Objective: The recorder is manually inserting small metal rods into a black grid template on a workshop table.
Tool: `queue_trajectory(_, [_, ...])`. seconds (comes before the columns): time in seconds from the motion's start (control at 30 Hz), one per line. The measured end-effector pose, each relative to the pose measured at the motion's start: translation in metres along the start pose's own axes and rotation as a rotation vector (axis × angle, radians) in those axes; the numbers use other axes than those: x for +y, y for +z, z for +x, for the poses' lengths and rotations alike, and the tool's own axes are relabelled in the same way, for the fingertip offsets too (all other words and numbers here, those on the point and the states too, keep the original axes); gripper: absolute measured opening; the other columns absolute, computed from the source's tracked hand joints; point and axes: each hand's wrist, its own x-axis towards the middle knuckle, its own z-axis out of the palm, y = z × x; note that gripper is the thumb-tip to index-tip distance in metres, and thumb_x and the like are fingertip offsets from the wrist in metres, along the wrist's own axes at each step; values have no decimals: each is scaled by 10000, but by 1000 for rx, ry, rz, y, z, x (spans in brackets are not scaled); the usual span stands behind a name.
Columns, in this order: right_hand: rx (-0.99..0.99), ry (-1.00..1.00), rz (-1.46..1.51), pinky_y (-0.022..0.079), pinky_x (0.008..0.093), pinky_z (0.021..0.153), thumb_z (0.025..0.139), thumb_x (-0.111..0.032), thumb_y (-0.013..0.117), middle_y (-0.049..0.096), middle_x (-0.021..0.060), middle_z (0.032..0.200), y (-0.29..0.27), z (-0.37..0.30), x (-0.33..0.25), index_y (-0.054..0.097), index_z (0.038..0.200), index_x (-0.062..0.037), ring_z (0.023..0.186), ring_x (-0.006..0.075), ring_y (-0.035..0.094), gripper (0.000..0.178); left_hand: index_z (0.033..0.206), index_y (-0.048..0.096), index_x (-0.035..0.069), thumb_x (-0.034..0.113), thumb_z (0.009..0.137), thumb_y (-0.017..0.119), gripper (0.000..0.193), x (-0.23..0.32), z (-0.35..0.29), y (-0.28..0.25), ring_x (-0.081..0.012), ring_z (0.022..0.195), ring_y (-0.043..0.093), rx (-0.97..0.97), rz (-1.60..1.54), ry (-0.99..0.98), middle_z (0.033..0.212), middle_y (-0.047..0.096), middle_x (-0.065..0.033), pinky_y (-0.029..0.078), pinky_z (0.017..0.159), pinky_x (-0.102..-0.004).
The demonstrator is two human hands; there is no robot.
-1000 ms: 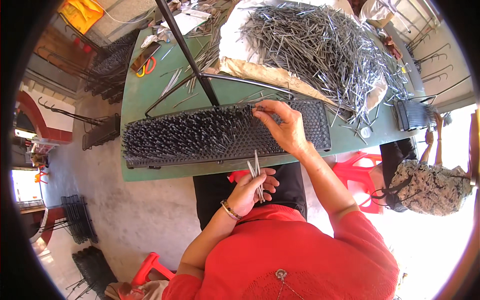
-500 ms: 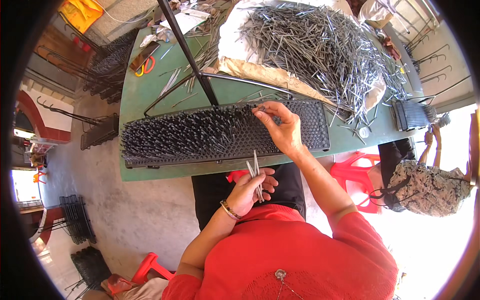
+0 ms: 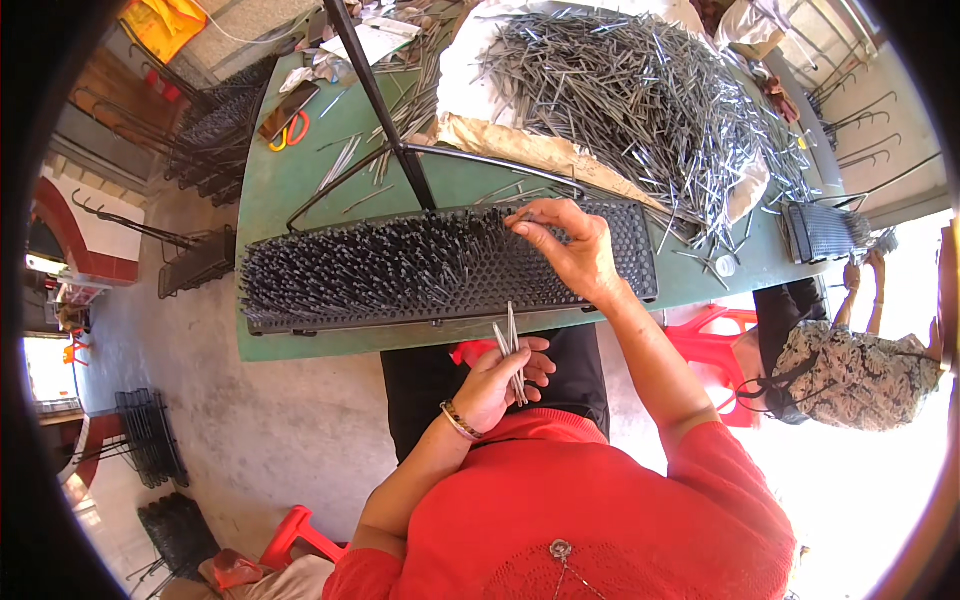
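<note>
A long black rack (image 3: 620, 250) full of round holes lies along the near edge of the green table. Thin metal rods (image 3: 350, 265) stand upright and close together over its left and middle part, while the holes at its right end are bare. My right hand (image 3: 578, 248) is over the rack's right half, thumb and forefinger pinched on what looks like the grey end of a metal rod. Below the table edge, in front of my lap, my left hand (image 3: 490, 388) is closed around a small bunch of the same rods (image 3: 512, 335), tips pointing up.
A big heap of loose rods (image 3: 620, 80) lies on a pale sack (image 3: 560, 145) behind the rack. A black metal frame (image 3: 370, 90) rises from the rack. Scissors (image 3: 290, 132) lie at the table's left. Another person (image 3: 850, 370) works at a smaller rack (image 3: 820, 232) on the right.
My right hand stays at the same spot on the rack, its wrist shifted slightly to the right. My left hand and its rods look unchanged.
</note>
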Motion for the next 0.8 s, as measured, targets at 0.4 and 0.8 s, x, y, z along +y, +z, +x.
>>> queue_trajectory(0.4, [-15, 52, 49, 532, 281, 794, 836, -6, 658, 701, 106, 936, 7, -6, 15, 585, 1031, -5, 890, 148, 668, 208, 1198, 513, 20, 238, 982, 449, 314, -1, 1, -2, -121, 790, 613, -18, 15, -3, 948, 627, -73, 514, 629, -251])
queue_trajectory(0.8, [41, -97, -234, 531, 294, 740, 791, -18, 695, 692, 74, 912, 8, -4, 7, 630, 1058, -54, 820, 189, 664, 277, 1179, 536, 20, 238, 965, 481, 310, -1, 1, -1, -125, 778, 612, 1, -5, -9, 933, 643, -78, 497, 636, -248])
